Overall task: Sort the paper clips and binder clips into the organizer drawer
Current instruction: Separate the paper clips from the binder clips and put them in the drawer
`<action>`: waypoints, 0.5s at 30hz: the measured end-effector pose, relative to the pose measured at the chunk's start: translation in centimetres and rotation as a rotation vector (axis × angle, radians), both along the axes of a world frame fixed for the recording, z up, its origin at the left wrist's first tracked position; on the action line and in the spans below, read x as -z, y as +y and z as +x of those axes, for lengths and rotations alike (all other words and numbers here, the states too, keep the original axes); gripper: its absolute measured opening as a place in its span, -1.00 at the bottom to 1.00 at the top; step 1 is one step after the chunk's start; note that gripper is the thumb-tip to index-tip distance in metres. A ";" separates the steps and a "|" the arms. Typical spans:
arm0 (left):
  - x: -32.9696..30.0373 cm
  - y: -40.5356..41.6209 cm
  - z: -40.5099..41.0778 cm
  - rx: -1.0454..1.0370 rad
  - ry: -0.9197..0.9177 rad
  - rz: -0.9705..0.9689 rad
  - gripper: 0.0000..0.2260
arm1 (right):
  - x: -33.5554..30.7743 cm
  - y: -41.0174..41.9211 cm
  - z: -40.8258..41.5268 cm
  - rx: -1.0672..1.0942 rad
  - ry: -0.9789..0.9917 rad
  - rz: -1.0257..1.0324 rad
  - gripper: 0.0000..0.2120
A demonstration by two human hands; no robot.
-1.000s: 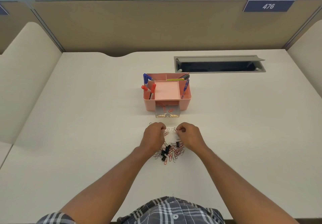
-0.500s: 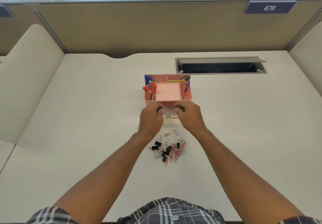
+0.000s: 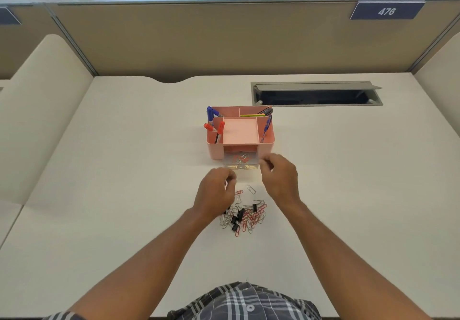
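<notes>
The bench point(image 3: 104, 170) carries everything, and near its middle stands the pink organizer point(image 3: 241, 132) with its clear drawer point(image 3: 241, 162) pulled out toward the person. A few red and silver clips now lie in that drawer, and both hands have drawn back from it since half a second ago, when they were bunched together right over its mouth; I take that to mean a small batch has just been dropped in and the hands are heading back for more. The left hand point(image 3: 216, 196) hangs above the far left edge of the pile, fingers loosely curled, and the right hand point(image 3: 280, 177) sits just beside the drawer's right front corner with thumb and fingertips drawn close together. Motion blur smears both sets of fingertips, so I cannot tell whether either hand has a clip in it; they may well be empty. Most of the work remains: the pile of clips point(image 3: 245, 216) rests between the forearms, well short of the drawer, red and silver paper clips tangled with several black binder clips point(image 3: 236, 220), and one silver paper clip point(image 3: 251, 189) lies apart between pile and drawer. The left wrist hides the pile's near-left corner, and the drawer's inner end is lost under the organizer's body.
</notes>
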State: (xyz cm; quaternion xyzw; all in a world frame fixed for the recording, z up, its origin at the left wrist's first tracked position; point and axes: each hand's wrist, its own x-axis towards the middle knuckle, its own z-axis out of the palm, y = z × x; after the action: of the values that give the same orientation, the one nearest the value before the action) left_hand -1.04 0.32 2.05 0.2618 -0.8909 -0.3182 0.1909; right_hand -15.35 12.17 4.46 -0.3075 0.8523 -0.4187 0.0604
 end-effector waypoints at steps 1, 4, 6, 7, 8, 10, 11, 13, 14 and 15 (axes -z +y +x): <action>0.8 0.4 0.5 0.033 -0.076 -0.009 -0.91 | 0.9 0.5 0.3 0.006 -0.037 0.086 -0.88; 2.3 0.8 0.3 0.093 -0.325 -0.096 -0.80 | 3.6 1.1 1.1 -0.113 -0.129 0.435 -0.83; 2.4 0.8 -0.5 0.096 -0.416 -0.168 -0.78 | 4.4 0.9 1.7 -0.160 -0.112 0.507 -0.83; 2.4 0.8 -0.8 0.090 -0.443 -0.196 -0.78 | 4.6 0.7 1.9 -0.165 -0.085 0.509 -0.82; 2.4 0.8 -1.2 0.088 -0.469 -0.222 -0.78 | 4.8 0.4 2.1 -0.162 -0.057 0.506 -0.80; 2.4 0.8 -1.7 0.088 -0.517 -0.257 -0.79 | 5.1 0.0 2.4 -0.155 -0.010 0.515 -0.82; 2.4 0.8 -1.9 0.088 -0.538 -0.261 -0.79 | 5.2 -0.1 2.4 -0.154 -0.003 0.525 -0.84; 2.6 0.8 -2.2 0.084 -0.569 -0.240 -0.79 | 5.4 -0.1 2.2 -0.155 -0.016 0.529 -0.87; 2.7 0.8 -2.2 0.081 -0.577 -0.226 -0.80 | 5.5 -0.1 2.1 -0.159 -0.027 0.525 -0.88; 2.7 0.7 -2.2 0.079 -0.582 -0.213 -0.81 | 5.6 -0.1 2.0 -0.167 -0.035 0.523 -0.89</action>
State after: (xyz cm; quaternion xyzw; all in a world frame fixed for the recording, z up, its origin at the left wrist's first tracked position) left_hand -3.27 1.06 -0.69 0.2855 -0.9460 -0.1421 -0.0582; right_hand -13.35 12.09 -1.10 -0.3437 0.9019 -0.1834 0.1867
